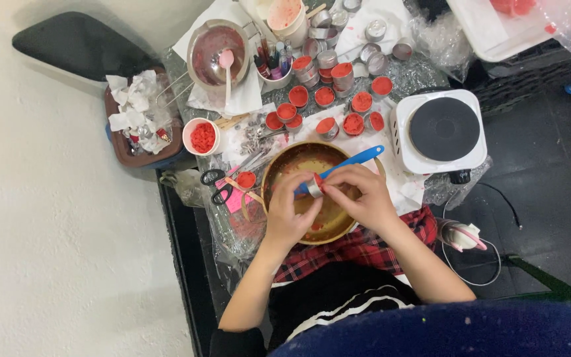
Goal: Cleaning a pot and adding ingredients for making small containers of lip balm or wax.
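Note:
Both my hands meet over a brass-coloured pan [279,165] that rests on my lap and the table edge. My left hand [290,208] holds a small round metal tin [314,186] with red wax in it. The fingers of my right hand [359,192] touch the same tin from the right. A blue spatula [358,158] lies across the pan's rim, its handle pointing up and right. Behind the pan stand several small tins filled with red wax [338,106].
A white single hot plate [443,130] sits right of the pan. Black-handled scissors [216,185] lie left of it. Further back are a steel bowl with a pink spoon [216,53], a cup of red wax bits [201,137], a cup of pens [273,67] and a brown box of tissues [137,116].

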